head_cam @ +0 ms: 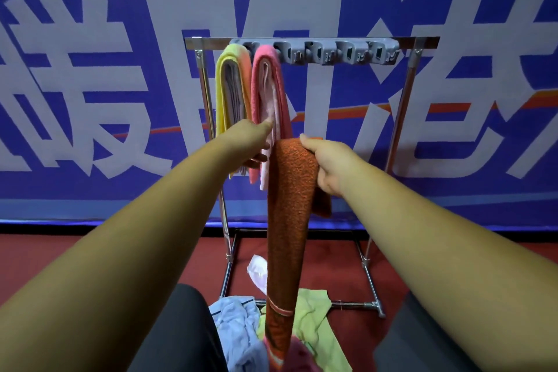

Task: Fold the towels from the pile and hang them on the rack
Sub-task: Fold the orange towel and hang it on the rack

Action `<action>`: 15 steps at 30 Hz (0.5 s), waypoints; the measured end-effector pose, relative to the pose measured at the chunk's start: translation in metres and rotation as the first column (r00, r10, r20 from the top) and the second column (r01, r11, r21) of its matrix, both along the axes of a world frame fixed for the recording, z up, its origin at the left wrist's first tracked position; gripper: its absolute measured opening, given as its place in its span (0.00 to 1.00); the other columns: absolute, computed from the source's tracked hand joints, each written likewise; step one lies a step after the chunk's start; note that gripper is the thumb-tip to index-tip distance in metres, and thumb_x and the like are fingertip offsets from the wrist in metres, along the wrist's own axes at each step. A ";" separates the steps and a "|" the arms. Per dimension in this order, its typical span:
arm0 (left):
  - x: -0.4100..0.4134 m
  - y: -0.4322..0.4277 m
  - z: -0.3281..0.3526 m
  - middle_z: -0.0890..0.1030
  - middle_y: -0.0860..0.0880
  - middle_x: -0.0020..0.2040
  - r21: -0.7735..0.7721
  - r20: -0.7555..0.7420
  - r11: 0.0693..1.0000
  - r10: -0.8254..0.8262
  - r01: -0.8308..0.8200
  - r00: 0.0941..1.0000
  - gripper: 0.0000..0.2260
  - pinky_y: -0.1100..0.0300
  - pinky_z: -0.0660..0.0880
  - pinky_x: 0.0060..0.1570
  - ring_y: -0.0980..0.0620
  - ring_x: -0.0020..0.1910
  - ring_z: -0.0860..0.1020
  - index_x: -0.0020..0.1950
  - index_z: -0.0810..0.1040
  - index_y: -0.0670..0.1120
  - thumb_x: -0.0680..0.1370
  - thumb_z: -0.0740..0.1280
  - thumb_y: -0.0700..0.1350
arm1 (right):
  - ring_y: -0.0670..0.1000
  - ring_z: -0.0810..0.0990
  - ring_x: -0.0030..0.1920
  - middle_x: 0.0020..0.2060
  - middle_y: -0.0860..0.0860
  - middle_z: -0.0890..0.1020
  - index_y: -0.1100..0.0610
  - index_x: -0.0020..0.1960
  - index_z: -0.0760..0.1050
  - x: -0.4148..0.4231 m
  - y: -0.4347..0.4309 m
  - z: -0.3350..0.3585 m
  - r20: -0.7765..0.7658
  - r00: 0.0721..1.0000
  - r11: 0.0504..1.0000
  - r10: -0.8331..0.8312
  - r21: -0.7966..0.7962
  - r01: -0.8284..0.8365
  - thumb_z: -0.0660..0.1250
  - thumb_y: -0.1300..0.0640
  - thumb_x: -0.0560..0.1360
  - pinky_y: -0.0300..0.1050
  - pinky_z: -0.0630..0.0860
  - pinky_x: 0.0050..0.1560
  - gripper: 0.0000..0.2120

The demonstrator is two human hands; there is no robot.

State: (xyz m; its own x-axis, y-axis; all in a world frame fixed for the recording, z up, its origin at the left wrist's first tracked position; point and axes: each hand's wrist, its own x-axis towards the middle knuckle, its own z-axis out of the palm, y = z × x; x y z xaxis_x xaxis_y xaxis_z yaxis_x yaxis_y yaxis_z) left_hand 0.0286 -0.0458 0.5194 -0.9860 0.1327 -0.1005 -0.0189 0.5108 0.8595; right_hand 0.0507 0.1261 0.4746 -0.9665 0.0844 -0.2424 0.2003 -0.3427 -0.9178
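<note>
The right hand (327, 166) has its fingers curled round the top of the orange towel (288, 220) (its tail hangs down to the pile (241, 329)). The left hand (252, 142) touches the pink towel (268, 90) on the rack (422, 41); whether it grips, I cannot tell.

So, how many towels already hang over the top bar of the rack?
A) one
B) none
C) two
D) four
C: a yellow towel and a pink towel hang over the top bar of the rack, while the right hand grips the orange towel in front of it, not yet hung.
</note>
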 end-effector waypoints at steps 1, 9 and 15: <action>-0.001 0.001 -0.007 0.85 0.40 0.58 -0.068 -0.012 0.998 -0.008 0.007 1.000 0.16 0.44 0.85 0.54 0.43 0.51 0.87 0.64 0.78 0.37 0.87 0.62 0.49 | 0.57 0.87 0.45 0.51 0.61 0.88 0.65 0.61 0.81 -0.005 -0.001 -0.002 0.040 0.999 1.000 -0.009 0.002 0.009 0.66 0.59 0.85 0.51 0.86 0.46 0.11; 0.007 0.016 -0.050 0.84 0.46 0.46 -0.186 0.156 0.942 -0.253 0.280 0.955 0.17 0.54 0.79 0.49 0.47 0.48 0.83 0.52 0.83 0.41 0.68 0.69 0.48 | 0.60 0.81 0.66 0.67 0.59 0.81 0.57 0.76 0.72 -0.016 -0.007 0.006 0.143 0.983 0.988 -0.119 -0.083 0.131 0.55 0.57 0.89 0.72 0.75 0.63 0.18; -0.016 0.044 -0.085 0.81 0.47 0.52 -0.292 -0.125 0.954 -0.111 0.070 0.986 0.27 0.55 0.75 0.43 0.49 0.48 0.79 0.63 0.73 0.43 0.74 0.77 0.57 | 0.67 0.73 0.76 0.76 0.65 0.72 0.64 0.80 0.66 -0.018 -0.010 0.027 0.083 0.977 0.968 -0.194 -0.148 0.205 0.56 0.69 0.82 0.72 0.69 0.75 0.25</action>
